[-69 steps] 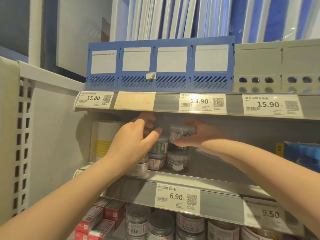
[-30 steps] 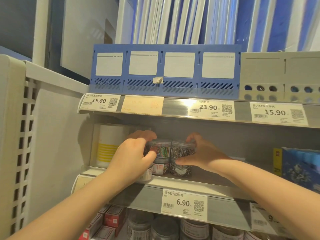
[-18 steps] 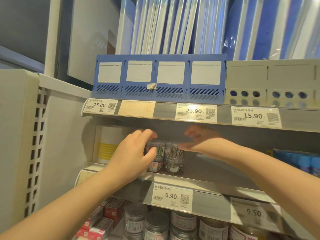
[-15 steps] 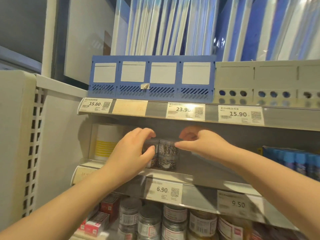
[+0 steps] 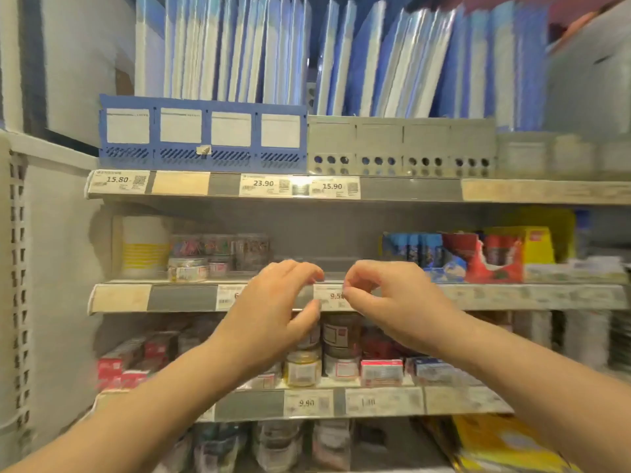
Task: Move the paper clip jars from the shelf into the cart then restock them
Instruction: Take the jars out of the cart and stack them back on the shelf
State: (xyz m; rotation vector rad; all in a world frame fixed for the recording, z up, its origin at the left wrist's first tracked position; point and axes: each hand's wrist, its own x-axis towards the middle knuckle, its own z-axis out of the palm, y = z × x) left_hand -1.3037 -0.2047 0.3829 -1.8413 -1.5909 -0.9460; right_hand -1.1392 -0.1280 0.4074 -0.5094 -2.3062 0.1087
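Several clear paper clip jars [image 5: 218, 256] stand stacked in two layers on the middle shelf [image 5: 181, 297], left of centre, beside a white and yellow box. My left hand [image 5: 276, 305] and my right hand [image 5: 386, 298] hover in front of the shelf's price strip, right of and below the jars. Both hands have loosely curled fingers and hold nothing. Neither hand touches a jar. The picture is blurred by motion.
Blue and grey file holders [image 5: 201, 138] with folders fill the top shelf. Blue, red and yellow boxes [image 5: 478, 254] sit at the right of the middle shelf. Jars and small red boxes [image 5: 307, 363] line the shelf below. A white perforated side panel [image 5: 20, 268] stands at the left.
Both hands have let go of the jars and pulled back from the shelf, toward me and to the right. The stacked jars stay on the shelf. The view has backed away.
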